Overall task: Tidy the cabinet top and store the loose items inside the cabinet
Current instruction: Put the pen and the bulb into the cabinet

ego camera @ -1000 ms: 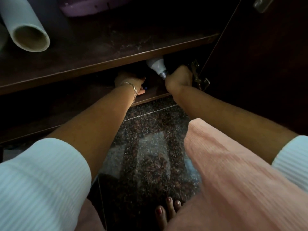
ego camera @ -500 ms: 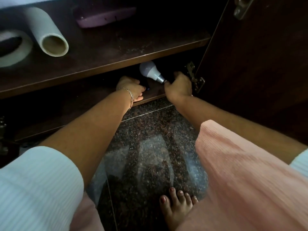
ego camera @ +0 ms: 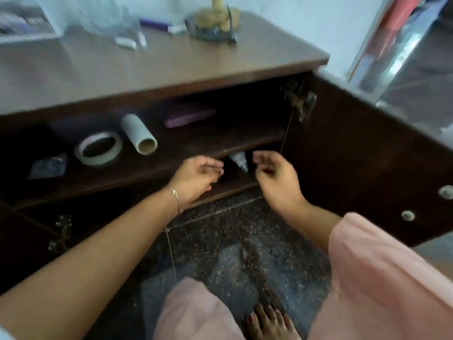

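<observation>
A white light bulb [ego camera: 238, 160] lies on the cabinet's bottom shelf [ego camera: 235, 188], metal base toward me. My left hand [ego camera: 196, 177] hovers just left of it, fingers loosely curled, empty. My right hand [ego camera: 274, 177] hangs just right of the bulb, also empty and not touching it. On the middle shelf [ego camera: 196, 146] sit a tape roll [ego camera: 98, 148], a cardboard tube [ego camera: 139, 133], a purple flat item [ego camera: 188, 116] and a small dark packet [ego camera: 47, 165]. The brown cabinet top [ego camera: 122, 67] still carries a purple pen [ego camera: 159, 25], small white pieces [ego camera: 126, 42] and a packet of round items [ego camera: 213, 23].
The open right cabinet door [ego camera: 367, 153] stands close beside my right arm, its hinge [ego camera: 300, 101] at the top. The left door's hinges [ego camera: 61, 231] show at lower left. Dark speckled stone floor [ego camera: 232, 241] lies below, with my knees and a bare foot [ego camera: 269, 322].
My right hand has let go of the bulb, which now rests on the bottom shelf. Both hands have drawn back out of the cabinet, and my view has risen to show the cabinet top.
</observation>
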Action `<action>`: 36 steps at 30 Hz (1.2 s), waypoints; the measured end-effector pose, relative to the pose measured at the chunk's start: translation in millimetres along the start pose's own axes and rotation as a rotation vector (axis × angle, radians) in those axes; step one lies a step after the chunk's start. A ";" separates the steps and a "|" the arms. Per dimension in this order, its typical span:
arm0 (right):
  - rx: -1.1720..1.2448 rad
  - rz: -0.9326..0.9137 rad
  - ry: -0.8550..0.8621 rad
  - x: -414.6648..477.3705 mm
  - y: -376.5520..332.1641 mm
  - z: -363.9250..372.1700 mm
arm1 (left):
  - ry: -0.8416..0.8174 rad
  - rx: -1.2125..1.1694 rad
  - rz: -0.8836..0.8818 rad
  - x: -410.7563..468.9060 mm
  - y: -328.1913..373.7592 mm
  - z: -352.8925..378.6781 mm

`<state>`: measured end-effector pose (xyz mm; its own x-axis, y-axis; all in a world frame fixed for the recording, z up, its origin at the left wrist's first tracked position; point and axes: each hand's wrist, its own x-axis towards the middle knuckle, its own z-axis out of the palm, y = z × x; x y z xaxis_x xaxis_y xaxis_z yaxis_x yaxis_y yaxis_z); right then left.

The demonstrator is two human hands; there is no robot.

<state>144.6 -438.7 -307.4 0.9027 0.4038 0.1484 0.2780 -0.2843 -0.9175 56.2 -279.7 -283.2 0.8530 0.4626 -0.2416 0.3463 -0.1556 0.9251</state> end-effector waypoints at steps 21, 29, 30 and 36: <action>-0.323 -0.307 -0.067 63.1 -191.8 -5.6 | 0.462 0.207 0.351 -43.4 145.1 -114.6; -0.586 -0.330 -0.310 100.5 -216.7 58.3 | 0.494 0.627 0.204 -1.5 127.3 -167.3; -0.610 -0.333 -0.323 105.8 -218.9 64.8 | 0.497 0.663 0.210 3.2 127.7 -169.3; -0.741 -0.464 -0.428 132.3 -218.8 90.7 | 0.446 0.830 0.229 32.4 124.9 -173.8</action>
<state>173.5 -244.2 -120.4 0.4962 0.8541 0.1562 0.8445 -0.4330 -0.3153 59.2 -132.5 -124.6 0.7669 0.6063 0.2105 0.5014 -0.7707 0.3931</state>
